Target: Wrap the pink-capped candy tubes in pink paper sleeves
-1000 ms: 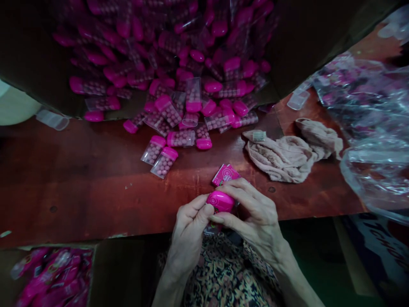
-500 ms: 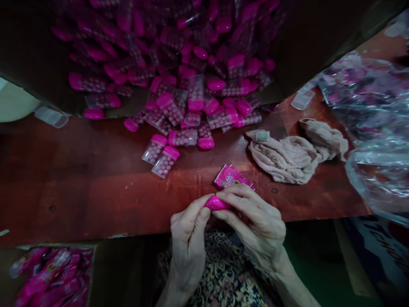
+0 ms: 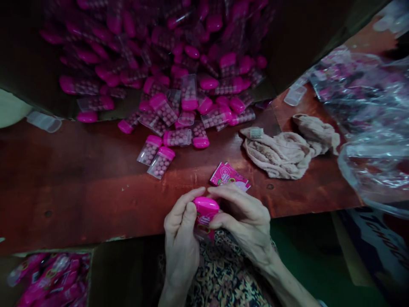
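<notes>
Between my two hands, at the table's front edge, is a candy container point(image 3: 206, 209) with a bright pink cap on top and a printed pink label round its body. My left hand point(image 3: 183, 232) grips its left side with thumb and fingers. On its right side my right hand point(image 3: 244, 219) presses with the thumb, its fingers bent over the top. Just beyond my right hand lie printed pink labels point(image 3: 229, 175), partly covered by the fingers. Two unlabelled containers point(image 3: 160, 162) of pink balls lie side by side on the table point(image 3: 96, 183).
A large cardboard box point(image 3: 297, 38) holds a heap of pink-capped containers point(image 3: 162, 106) that spills onto the table. A crumpled cloth point(image 3: 281, 153) and a clear plastic bag point(image 3: 377, 162) lie to the right. Labelled containers point(image 3: 53, 281) fill a box at lower left.
The container between my hands has tipped, so more of its cap and label shows. Both hands have shifted slightly left, and the whole view has moved a little.
</notes>
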{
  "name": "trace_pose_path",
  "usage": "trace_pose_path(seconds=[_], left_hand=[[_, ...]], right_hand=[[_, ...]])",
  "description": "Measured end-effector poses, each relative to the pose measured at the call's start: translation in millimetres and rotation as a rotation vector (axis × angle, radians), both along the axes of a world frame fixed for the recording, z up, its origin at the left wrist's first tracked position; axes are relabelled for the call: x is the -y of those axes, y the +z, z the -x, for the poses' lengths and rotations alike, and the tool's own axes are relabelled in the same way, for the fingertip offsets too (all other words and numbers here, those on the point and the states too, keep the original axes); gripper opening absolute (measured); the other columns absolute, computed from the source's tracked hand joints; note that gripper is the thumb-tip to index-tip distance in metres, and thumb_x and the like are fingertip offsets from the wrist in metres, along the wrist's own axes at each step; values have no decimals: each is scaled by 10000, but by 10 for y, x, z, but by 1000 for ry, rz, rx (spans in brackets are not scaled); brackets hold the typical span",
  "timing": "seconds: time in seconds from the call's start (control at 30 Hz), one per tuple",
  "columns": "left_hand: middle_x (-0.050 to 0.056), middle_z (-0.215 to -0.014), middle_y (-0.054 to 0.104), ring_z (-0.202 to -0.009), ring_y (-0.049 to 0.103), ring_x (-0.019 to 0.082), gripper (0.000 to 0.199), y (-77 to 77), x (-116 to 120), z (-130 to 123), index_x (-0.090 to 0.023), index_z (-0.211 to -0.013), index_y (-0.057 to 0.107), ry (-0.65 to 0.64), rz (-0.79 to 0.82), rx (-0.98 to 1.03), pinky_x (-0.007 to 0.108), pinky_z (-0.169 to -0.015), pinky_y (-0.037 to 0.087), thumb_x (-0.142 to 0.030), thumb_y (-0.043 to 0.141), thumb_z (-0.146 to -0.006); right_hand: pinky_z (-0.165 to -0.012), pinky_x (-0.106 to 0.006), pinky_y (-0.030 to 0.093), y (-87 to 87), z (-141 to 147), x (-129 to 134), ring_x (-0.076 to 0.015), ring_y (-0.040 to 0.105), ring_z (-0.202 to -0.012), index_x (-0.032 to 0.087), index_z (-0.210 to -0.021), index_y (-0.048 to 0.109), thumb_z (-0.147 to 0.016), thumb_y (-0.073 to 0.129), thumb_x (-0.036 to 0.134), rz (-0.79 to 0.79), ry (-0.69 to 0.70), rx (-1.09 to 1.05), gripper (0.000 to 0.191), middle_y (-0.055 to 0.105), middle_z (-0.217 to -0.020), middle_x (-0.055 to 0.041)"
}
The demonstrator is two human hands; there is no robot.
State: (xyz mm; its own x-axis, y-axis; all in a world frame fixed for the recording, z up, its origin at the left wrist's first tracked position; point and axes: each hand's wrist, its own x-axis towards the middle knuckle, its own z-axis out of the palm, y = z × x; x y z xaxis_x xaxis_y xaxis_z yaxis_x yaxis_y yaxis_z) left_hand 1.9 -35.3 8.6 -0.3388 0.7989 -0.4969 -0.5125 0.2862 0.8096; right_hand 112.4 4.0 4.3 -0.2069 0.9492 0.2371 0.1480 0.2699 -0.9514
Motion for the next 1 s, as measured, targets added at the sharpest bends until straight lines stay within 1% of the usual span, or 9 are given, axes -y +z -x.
trace_pose_path(seconds=[0.07, 0.13, 0.23, 0.3, 0.43, 0.6, 0.73, 0.87, 1.0], left_hand=[[27, -852, 724, -733, 655, 131, 158, 17, -39, -20, -210, -882, 710, 23, 37, 140, 225, -688, 512, -287, 586, -823], [16, -781, 711, -643, 642, 114, 150, 34, -69, -31, -204, -881, 695, 44, 66, 217, 227, -645, 516, -289, 585, -826], [5, -743, 695, -592, 631, 107, 138, 46, -82, -46, -197, -879, 678, 64, 74, 255, 228, -608, 520, -291, 597, -818], [0, -729, 690, -570, 627, 103, 134, 50, -74, -59, -194, -872, 669, 57, 77, 261, 223, -586, 519, -295, 601, -815], [-10, -703, 681, -535, 621, 97, 129, 60, -49, -86, -193, -861, 647, 39, 103, 247, 204, -544, 512, -304, 594, -820], [-10, -663, 668, -533, 628, 105, 145, 53, -51, -88, -193, -899, 606, -30, 140, 225, 195, -522, 498, -311, 531, -861], [-11, -569, 637, -488, 618, 116, 166, 39, -67, -75, -179, -922, 582, -95, 190, 236, 198, -494, 484, -318, 506, -871], [5, -559, 638, -446, 597, 119, 191, 51, -76, -63, -159, -925, 569, -143, 209, 230, 198, -441, 463, -323, 484, -876], [15, -574, 647, -468, 598, 117, 212, 59, -74, -32, -150, -986, 552, -226, 178, 258, 191, -441, 469, -321, 493, -875]], right_hand=[[-685, -281, 563, -18, 6, 4, -160, 645, -764, 239, -937, 712, -701, 762, 241, 93, -19, -76, 242, 695, -836, -15], [-637, -270, 572, -33, 13, 21, -157, 651, -754, 245, -893, 725, -719, 744, 184, 188, -29, -134, 186, 694, -851, -15], [-441, -205, 541, -34, 16, 57, -114, 632, -591, 248, -887, 741, -733, 712, 121, 293, -35, -222, 202, 687, -880, -21], [-373, -187, 515, -16, 16, 77, -78, 584, -471, 254, -879, 750, -738, 700, 102, 315, -42, -249, 214, 690, -862, -14], [-367, -193, 512, 19, 29, 96, -94, 590, -465, 245, -816, 757, -731, 695, 76, 218, -108, -202, 200, 701, -776, -11], [-519, -236, 527, -27, 38, 69, -139, 632, -610, 200, -700, 683, -748, 654, 47, 48, -203, -59, 163, 662, -678, -3], [-572, -254, 496, -94, 2, 25, -135, 588, -625, 192, -709, 590, -811, 559, 66, -48, -126, 83, 165, 597, -677, -3], [-536, -229, 451, -157, -40, -14, -121, 528, -599, 202, -756, 493, -869, 448, 86, -134, -9, 188, 168, 530, -690, 1], [-519, -228, 421, -186, -73, -38, -127, 505, -602, 212, -758, 440, -903, 412, 129, -191, 28, 252, 169, 500, -692, 0]])
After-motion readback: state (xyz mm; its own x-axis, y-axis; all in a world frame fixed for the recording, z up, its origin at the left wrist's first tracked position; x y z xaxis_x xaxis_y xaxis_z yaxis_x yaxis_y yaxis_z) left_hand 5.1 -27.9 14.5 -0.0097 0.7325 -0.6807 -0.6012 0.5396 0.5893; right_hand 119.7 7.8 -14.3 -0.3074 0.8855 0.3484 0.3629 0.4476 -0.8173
